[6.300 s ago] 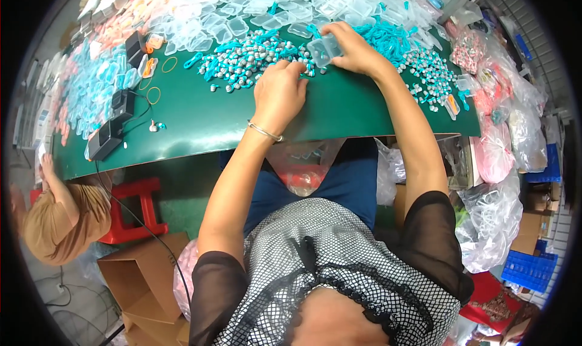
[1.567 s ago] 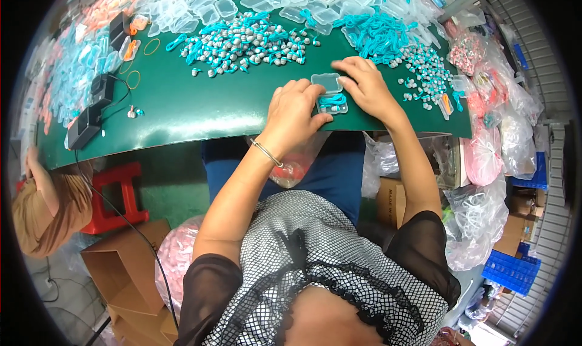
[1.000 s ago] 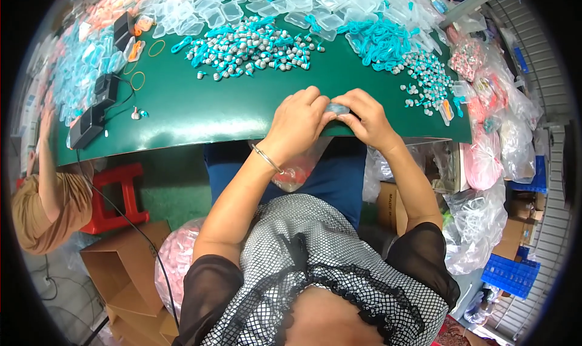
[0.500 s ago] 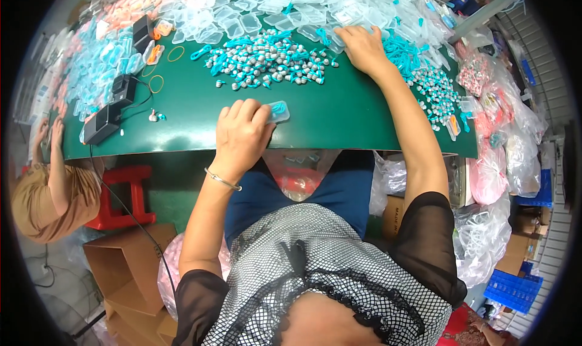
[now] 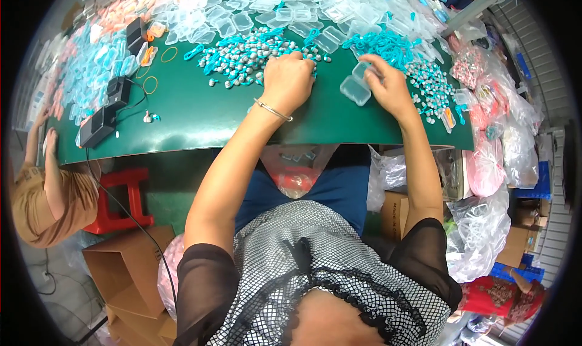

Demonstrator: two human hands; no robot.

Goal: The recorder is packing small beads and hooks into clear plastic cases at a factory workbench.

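My left hand (image 5: 287, 84) is at the near right edge of a pile of grey-and-teal earphones (image 5: 242, 53). Its fingers are curled down, and the fingertips are hidden under the hand. Between the thumb and fingers of my right hand (image 5: 389, 90) is a clear plastic case (image 5: 355, 91) with its lid open, held just above the green table (image 5: 200, 112). Nothing shows inside this case. A bundle of teal cables (image 5: 382, 47) lies just beyond the right hand. Beside my left wrist a sliver of something pale shows, mostly covered by the arm.
Many clear cases (image 5: 291, 9) cover the far side of the table. More earphone pieces (image 5: 433, 88) lie at the right. Black boxes (image 5: 100, 123) with a cable stand at the left, near rubber bands (image 5: 151, 85). Another person (image 5: 54, 194) works at the far left.
My left hand has moved right and away from me to the earphone pile; the case with teal cable no longer shows in it. My right hand has come nearer, bringing an open case.
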